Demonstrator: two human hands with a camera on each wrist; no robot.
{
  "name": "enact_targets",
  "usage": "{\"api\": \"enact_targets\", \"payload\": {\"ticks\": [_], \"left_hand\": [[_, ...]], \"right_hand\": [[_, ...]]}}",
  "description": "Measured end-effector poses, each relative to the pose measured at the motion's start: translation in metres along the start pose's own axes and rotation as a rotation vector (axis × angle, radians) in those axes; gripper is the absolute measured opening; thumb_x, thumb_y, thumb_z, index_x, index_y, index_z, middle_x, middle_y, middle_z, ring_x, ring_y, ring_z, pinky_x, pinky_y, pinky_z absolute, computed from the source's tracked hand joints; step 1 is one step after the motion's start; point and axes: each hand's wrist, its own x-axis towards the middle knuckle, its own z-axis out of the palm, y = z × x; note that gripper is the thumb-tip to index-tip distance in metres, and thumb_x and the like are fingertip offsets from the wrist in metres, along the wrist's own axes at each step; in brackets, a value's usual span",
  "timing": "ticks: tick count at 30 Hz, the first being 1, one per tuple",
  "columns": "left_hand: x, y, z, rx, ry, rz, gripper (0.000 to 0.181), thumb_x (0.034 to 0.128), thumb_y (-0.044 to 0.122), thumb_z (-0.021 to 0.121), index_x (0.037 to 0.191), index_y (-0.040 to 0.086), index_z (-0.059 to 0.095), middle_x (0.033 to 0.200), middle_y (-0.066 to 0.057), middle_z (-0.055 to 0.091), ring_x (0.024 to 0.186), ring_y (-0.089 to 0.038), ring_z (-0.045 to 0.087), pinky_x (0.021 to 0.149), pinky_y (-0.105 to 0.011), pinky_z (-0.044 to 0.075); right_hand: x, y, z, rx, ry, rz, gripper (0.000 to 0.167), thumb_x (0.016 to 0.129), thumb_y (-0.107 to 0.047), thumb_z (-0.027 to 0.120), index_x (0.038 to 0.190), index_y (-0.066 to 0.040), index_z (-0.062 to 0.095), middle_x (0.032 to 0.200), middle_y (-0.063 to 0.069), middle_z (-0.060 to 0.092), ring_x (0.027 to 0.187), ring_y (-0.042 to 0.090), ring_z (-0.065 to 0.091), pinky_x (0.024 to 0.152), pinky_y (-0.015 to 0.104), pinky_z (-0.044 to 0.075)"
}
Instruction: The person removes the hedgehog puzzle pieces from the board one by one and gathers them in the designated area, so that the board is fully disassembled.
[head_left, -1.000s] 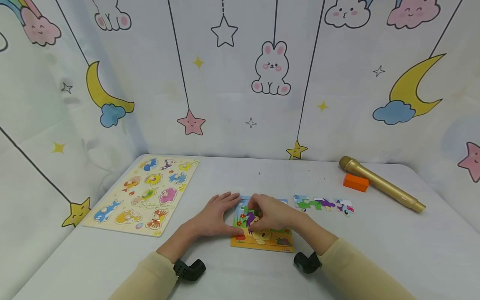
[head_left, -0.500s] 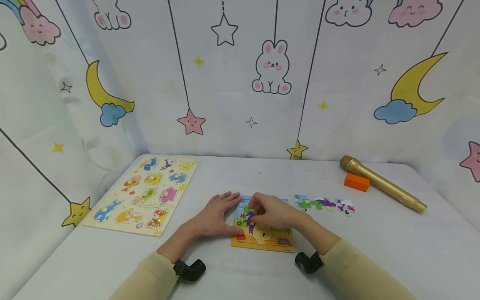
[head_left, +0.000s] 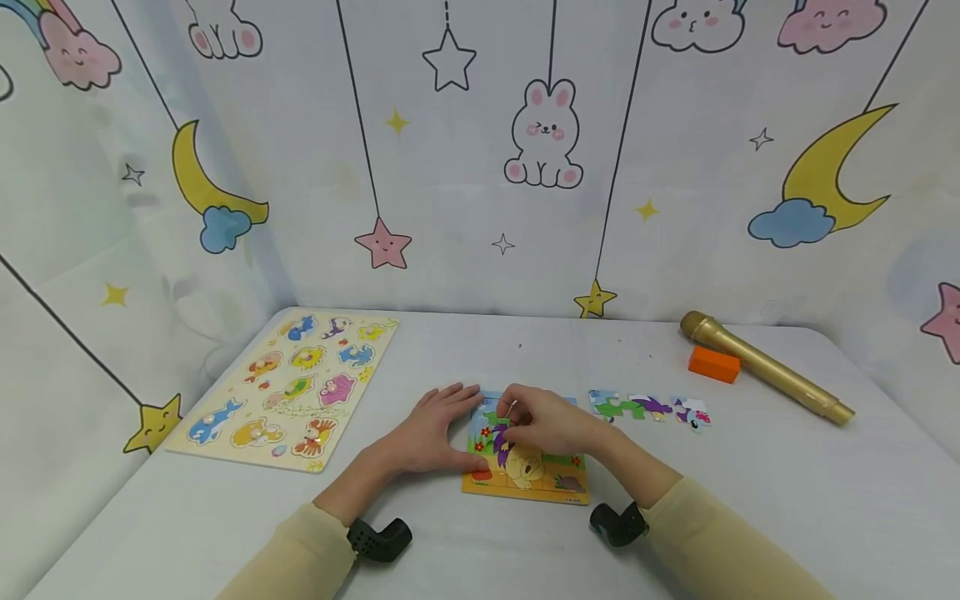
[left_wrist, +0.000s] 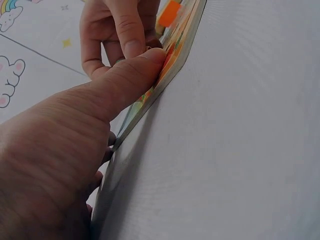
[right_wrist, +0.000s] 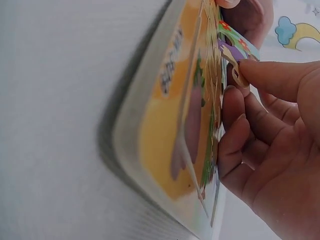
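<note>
On a white worktop [head_left: 480, 554], a person's two hands work at a small, bright picture puzzle [head_left: 525, 492], which lies flat near the centre. The left hand [head_left: 429, 433] spreads across the puzzle's left side, fingers straight, its grip wide and closed round nothing. The left wrist view adds that its thumb lies flat on the puzzle, close to the edge.

The right hand [head_left: 547, 421] is over the middle of the puzzle, its grip narrowed to a pinch. From the head, its fingers partly hide what they hold. The right wrist view reveals a thin piece [right_wrist: 230, 54] with a pale edge, held between thumb and fingertip and tilted at the puzzle's surface. That view also shows the puzzle's thick side and some lettering, too blurred to read.

Only the head view shows the row of loose pieces [head_left: 648, 407] to the right of the puzzle and, at far left, a large cream board [head_left: 255, 408] of animal pictures. At far right, an orange block [head_left: 714, 364] sits just on the near side of a gold microphone [head_left: 768, 368].
</note>
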Motion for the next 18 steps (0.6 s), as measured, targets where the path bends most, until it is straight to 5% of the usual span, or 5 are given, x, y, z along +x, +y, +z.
{"api": "enact_targets", "payload": {"ticks": [18], "left_hand": [[-0.0001, 0.0007, -0.0004, -0.007, 0.002, 0.005, 0.093, 0.0809, 0.051, 0.08, 0.154, 0.008, 0.042, 0.162, -0.006, 0.033, 0.152, -0.031, 0.017, 0.121, -0.055, 0.006]], "right_hand": [[-0.0007, 0.0058, -0.0055, 0.074, 0.018, 0.004, 0.015, 0.099, -0.009, 0.065, 0.111, -0.009, 0.056, 0.091, 0.001, 0.069, 0.08, 0.018, 0.061, 0.073, 0.031, 0.053]]}}
